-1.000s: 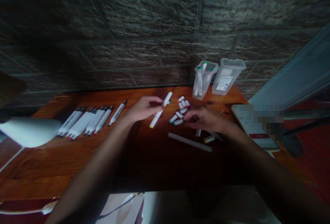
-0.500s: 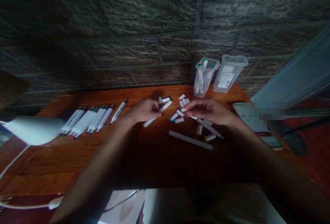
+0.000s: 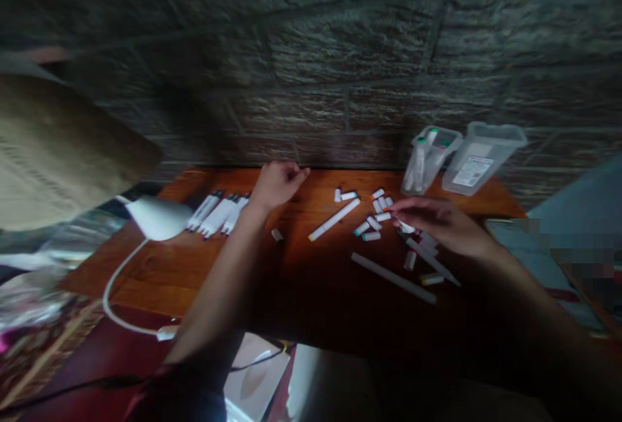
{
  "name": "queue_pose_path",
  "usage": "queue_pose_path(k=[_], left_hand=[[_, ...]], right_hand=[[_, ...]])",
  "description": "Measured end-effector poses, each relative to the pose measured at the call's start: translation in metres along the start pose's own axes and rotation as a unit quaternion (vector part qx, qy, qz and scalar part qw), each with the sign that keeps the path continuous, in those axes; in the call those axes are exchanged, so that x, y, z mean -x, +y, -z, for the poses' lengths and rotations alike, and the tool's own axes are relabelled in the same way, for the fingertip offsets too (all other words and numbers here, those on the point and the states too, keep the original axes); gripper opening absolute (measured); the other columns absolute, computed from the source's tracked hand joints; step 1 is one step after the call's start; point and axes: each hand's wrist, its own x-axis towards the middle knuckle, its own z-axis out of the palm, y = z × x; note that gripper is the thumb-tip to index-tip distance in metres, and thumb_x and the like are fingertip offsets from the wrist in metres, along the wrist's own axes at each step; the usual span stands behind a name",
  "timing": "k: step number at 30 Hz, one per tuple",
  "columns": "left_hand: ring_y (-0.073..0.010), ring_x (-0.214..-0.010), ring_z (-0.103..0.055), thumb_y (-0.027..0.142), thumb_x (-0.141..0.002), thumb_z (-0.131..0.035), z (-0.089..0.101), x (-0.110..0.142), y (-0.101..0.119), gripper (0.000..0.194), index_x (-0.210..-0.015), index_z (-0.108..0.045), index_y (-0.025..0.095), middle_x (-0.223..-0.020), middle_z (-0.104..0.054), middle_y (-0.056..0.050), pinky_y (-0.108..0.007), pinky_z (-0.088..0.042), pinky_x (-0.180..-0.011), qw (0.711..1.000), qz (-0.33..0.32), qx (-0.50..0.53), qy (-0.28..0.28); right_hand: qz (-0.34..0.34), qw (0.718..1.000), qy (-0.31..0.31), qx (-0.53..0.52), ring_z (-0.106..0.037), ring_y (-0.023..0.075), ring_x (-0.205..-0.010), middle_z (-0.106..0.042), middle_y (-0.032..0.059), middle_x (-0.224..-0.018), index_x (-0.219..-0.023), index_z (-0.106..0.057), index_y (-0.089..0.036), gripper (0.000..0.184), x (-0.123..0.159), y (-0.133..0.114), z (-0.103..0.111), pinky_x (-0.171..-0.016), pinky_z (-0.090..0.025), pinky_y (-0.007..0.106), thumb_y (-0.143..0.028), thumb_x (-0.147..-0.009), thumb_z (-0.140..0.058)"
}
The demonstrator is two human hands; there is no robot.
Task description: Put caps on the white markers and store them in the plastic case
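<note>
My left hand (image 3: 280, 183) is above the back of the wooden table, with its thumb stretched out and its fingers loosely curled. Nothing shows between them. A short white piece with a dark end (image 3: 276, 236) lies below that wrist. To the right of this hand rests a white marker (image 3: 334, 220) with a yellow end. My right hand (image 3: 432, 222) has its fingertips pinched together among scattered white marker caps (image 3: 372, 236); what they hold is too blurred to make out. A white piece (image 3: 405, 227) shows under the thumb. Nearer me lies a long white barrel (image 3: 392, 277).
Several capped markers (image 3: 218, 213) lie in a row at left, partly behind my forearm. A white lamp (image 3: 160, 216) with a cord stands beside them. Two clear plastic cases stand at the back right: one holding markers (image 3: 427, 161), one with a label (image 3: 483, 159). A phone (image 3: 525, 250) lies at right.
The view has swung left. My left hand has moved up and left, away from the yellow-ended marker, which stays on the table. My right hand remains over the caps.
</note>
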Motion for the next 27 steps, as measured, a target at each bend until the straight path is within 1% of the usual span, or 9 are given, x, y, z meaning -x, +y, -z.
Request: queue_pose_path(k=[4, 7, 9, 11, 14, 16, 17, 22, 27], left_hand=[[-0.0198, -0.064, -0.060, 0.041, -0.088, -0.049, 0.050, 0.008, -0.042, 0.036, -0.068, -0.068, 0.019, -0.060, -0.062, -0.004, -0.029, -0.037, -0.061, 0.985, 0.101, -0.135, -0.038], [-0.0252, -0.070, -0.066, 0.032, -0.081, -0.058, 0.078, 0.021, -0.082, 0.023, -0.066, -0.071, 0.019, -0.063, -0.067, -0.008, -0.031, -0.042, -0.066, 0.967, 0.169, -0.179, -0.059], [-0.0268, -0.076, -0.068, 0.030, -0.077, -0.064, 0.087, 0.030, -0.106, 0.016, -0.067, -0.072, 0.019, -0.067, -0.070, -0.008, -0.031, -0.045, -0.070, 0.956, 0.202, -0.195, -0.088], [-0.0253, -0.081, -0.069, 0.030, -0.077, -0.069, 0.087, 0.039, -0.125, 0.013, -0.072, -0.073, 0.019, -0.074, -0.073, -0.008, -0.031, -0.049, -0.075, 0.946, 0.221, -0.202, -0.126], [-0.0217, -0.092, -0.067, 0.034, -0.088, -0.067, 0.080, 0.049, -0.145, 0.020, -0.096, -0.071, 0.017, -0.098, -0.072, -0.008, -0.036, -0.053, -0.084, 0.931, 0.240, -0.209, -0.180], [-0.0209, -0.098, -0.066, 0.036, -0.094, -0.062, 0.076, 0.053, -0.152, 0.027, -0.111, -0.065, 0.015, -0.112, -0.068, -0.008, -0.041, -0.055, -0.087, 0.924, 0.248, -0.210, -0.202], [-0.0216, -0.100, -0.066, 0.036, -0.094, -0.062, 0.074, 0.055, -0.154, 0.027, -0.112, -0.065, 0.015, -0.113, -0.067, -0.008, -0.042, -0.055, -0.088, 0.923, 0.250, -0.208, -0.206], [-0.0305, -0.090, -0.069, 0.030, -0.076, -0.076, 0.068, 0.054, -0.148, 0.016, -0.073, -0.073, 0.015, -0.081, -0.074, -0.010, -0.035, -0.048, -0.082, 0.940, 0.238, -0.183, -0.161], [-0.0220, -0.072, -0.062, 0.033, -0.079, -0.073, 0.060, 0.046, -0.118, 0.020, -0.067, -0.071, 0.017, -0.066, -0.071, -0.006, -0.029, -0.042, -0.073, 0.974, 0.175, -0.108, -0.095]], right_hand=[[-0.005, 1.000, 0.014, 0.023, -0.072, 0.0236, -0.087, -0.077, 0.0058, -0.102, -0.109, -0.072, -0.028, 0.037, -0.002, 0.008, 0.001, -0.073, -0.058, 0.033, -0.054, -0.082, -0.071], [0.000, 0.999, 0.039, 0.032, -0.073, 0.0285, -0.090, -0.077, 0.0067, -0.102, -0.107, -0.073, -0.030, 0.039, -0.003, 0.012, 0.001, -0.072, -0.060, 0.037, -0.056, -0.079, -0.072], [-0.001, 0.998, 0.057, 0.037, -0.073, 0.0303, -0.090, -0.078, 0.0069, -0.104, -0.105, -0.075, -0.032, 0.036, -0.003, 0.012, 0.000, -0.070, -0.061, 0.037, -0.055, -0.078, -0.073], [0.000, 0.997, 0.072, 0.041, -0.074, 0.0302, -0.087, -0.078, 0.0065, -0.104, -0.104, -0.076, -0.035, 0.031, -0.001, 0.010, 0.000, -0.063, -0.060, 0.036, -0.053, -0.079, -0.073], [0.007, 0.996, 0.074, 0.051, -0.074, 0.0299, -0.084, -0.079, 0.0056, -0.101, -0.099, -0.078, -0.038, 0.025, 0.002, 0.004, -0.001, -0.058, -0.059, 0.035, -0.050, -0.078, -0.074], [0.002, 0.996, 0.080, 0.045, -0.074, 0.0288, -0.085, -0.079, 0.0054, -0.101, -0.099, -0.078, -0.038, 0.024, 0.003, 0.001, -0.001, -0.060, -0.060, 0.034, -0.051, -0.078, -0.074], [-0.006, 0.996, 0.084, 0.036, -0.074, 0.0280, -0.085, -0.079, 0.0058, -0.101, -0.099, -0.078, -0.038, 0.025, 0.003, 0.001, -0.001, -0.061, -0.059, 0.034, -0.051, -0.077, -0.074], [-0.031, 0.994, 0.107, 0.004, -0.073, 0.0253, -0.088, -0.078, 0.0058, -0.101, -0.099, -0.077, -0.031, 0.037, -0.001, 0.004, -0.001, -0.072, -0.060, 0.034, -0.054, -0.070, -0.081], [-0.018, 0.994, 0.107, -0.007, -0.073, 0.0240, -0.090, -0.078, 0.0056, -0.104, -0.102, -0.075, -0.026, 0.041, -0.004, 0.001, 0.001, -0.078, -0.059, 0.037, -0.048, -0.069, -0.083]])
